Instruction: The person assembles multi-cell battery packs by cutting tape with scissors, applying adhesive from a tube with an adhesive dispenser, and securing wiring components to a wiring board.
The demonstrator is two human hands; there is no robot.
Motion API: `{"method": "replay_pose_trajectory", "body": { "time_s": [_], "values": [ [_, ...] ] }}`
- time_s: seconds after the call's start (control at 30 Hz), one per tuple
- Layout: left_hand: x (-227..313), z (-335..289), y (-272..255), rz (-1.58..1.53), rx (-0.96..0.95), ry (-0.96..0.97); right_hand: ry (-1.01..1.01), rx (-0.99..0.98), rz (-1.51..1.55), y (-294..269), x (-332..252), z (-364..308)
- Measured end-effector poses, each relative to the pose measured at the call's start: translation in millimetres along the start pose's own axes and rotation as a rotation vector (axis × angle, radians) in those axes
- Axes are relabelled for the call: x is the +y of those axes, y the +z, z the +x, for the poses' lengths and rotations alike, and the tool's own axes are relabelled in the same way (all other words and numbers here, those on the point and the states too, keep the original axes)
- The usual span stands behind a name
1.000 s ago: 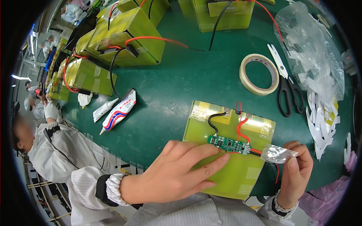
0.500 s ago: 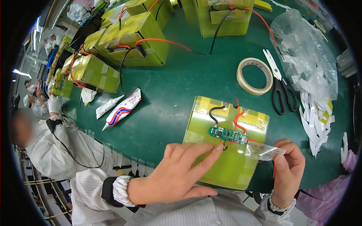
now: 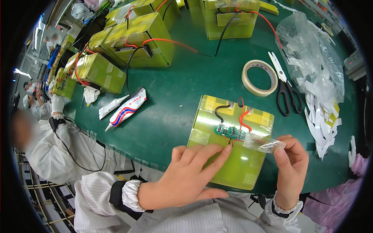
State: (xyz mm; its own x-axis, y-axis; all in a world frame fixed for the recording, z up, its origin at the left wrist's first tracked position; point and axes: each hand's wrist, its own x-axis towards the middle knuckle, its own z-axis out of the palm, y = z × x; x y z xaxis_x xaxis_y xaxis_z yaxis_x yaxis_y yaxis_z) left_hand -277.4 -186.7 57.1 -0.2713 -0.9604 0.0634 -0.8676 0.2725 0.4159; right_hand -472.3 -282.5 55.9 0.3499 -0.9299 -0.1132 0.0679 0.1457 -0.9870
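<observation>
Yellow-green pack (image 3: 233,171), one, flat: right of centre in the lower half of the frame, on green table (image 3: 167,105). Circuit board (image 3: 229,132), one, green, narrow: across the middle of the pack, with black wire (image 3: 218,112) and thick red wire (image 3: 246,123) looping from its upper side to the pack's top end. Left hand (image 3: 190,174), bare: lower centre, laid over the pack's lower left, fingers extended and loosely spread, gripping nothing; index fingertip just beside thin wires (image 3: 232,142) below the board. Right hand (image 3: 291,165), bare: lower right, thumb and fingers pinched on one end of clear tape strip (image 3: 262,143). Strip stretched leftward over the pack's right edge, far end at the right end of the board; whether stuck down there, cannot tell.

Also listed: masking tape roll (image 3: 264,92), lying flat, and black-handled scissors (image 3: 286,97), blades parted, both upper right. Clear plastic bag (image 3: 311,54) and white paper strips (image 3: 316,128), far right. Large tube (image 3: 128,108) and small tube (image 3: 112,107), side by side, left of centre. Boxy yellow-green packs (image 3: 143,39) with red and black leads, upper left. Co-worker in pale coat (image 3: 58,143), left edge.
</observation>
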Motion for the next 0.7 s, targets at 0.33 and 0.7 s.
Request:
{"method": "replay_pose_trajectory", "body": {
  "time_s": [0.33, 0.7],
  "values": [
    [0.3, 4.2, -2.1, -0.087, -0.019, -0.017, 0.005, -0.017, -0.066, 6.5, -0.8, 0.4],
    [-2.0, 2.9, -2.9, -0.090, -0.035, -0.002, -0.021, 0.018, -0.156, 15.4, 2.3, -1.9]
  ]
}}
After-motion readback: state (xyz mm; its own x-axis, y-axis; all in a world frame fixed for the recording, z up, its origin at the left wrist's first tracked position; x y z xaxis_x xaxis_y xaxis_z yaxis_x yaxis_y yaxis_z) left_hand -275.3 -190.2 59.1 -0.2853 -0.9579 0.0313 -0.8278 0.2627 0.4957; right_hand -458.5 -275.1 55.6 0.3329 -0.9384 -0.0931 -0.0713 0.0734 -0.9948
